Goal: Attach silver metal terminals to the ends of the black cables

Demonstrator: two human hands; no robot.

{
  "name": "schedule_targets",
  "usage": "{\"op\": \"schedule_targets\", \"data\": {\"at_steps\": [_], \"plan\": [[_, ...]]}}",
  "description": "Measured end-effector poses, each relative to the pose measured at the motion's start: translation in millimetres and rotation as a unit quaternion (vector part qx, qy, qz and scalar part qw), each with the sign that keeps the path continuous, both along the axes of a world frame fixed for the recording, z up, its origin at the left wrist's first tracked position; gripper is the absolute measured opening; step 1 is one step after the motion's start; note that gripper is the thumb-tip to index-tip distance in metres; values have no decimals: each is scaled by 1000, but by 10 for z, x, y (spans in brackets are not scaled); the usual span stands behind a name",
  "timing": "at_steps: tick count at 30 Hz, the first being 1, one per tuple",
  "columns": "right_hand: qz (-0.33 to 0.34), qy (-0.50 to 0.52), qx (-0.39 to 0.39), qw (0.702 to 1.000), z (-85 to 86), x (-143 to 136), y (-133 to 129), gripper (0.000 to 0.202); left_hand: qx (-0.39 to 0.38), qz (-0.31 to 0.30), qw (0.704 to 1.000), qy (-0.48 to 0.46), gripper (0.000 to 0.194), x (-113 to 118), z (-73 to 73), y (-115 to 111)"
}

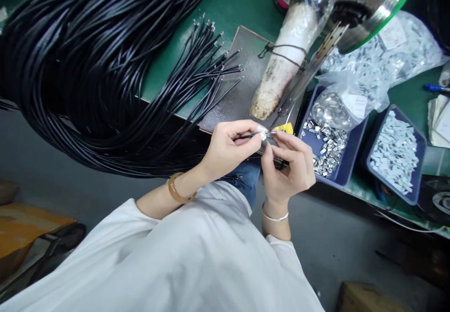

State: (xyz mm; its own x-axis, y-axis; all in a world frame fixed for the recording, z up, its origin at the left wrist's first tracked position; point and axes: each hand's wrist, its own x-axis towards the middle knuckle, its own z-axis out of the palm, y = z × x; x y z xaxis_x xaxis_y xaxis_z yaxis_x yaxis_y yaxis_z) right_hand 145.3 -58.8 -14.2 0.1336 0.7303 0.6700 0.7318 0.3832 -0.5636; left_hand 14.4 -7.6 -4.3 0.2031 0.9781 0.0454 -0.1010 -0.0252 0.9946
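My left hand (232,145) pinches a thin black cable (245,136) close to its end, thumb and forefinger closed on it. Facing it, my right hand (290,162) has thumb and fingers closed around a small metal connector (271,134) at the cable's tip. Both hands meet at the table's front edge, just below a yellow piece (286,128) and the rounded end of a plastic-wrapped tube (269,101). Left of them, many black cables (207,63) lie with stripped, coloured wire ends pointing right. How far the connector sits on the wires is too small to tell.
A blue tray (342,173) holds small metal shells and a plastic bag; another blue tray (418,162) holds pale plastic pieces. Behind them lie a filled clear bag (408,54) and a green-rimmed reel (386,21). A large black cable bundle (80,68) hangs over the left edge.
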Motion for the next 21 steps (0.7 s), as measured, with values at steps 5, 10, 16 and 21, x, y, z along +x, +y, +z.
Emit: {"op": "schedule_targets", "data": {"at_steps": [5,10,16,21], "plan": [[-6,-1,-9,1000,-4,11,-47,11,-26,-38,999,-4,11,-34,-4,-41],[-19,186,23,982,263,108,-211,7,-31,-64,997,23,10,-100,43,-78],[161,-56,-253,952,229,287,-325,7,45,-9,995,87,13,-335,99,-58],[162,-138,-254,943,2,272,-207,7,151,-227,939,211,19,-612,197,-61]]}}
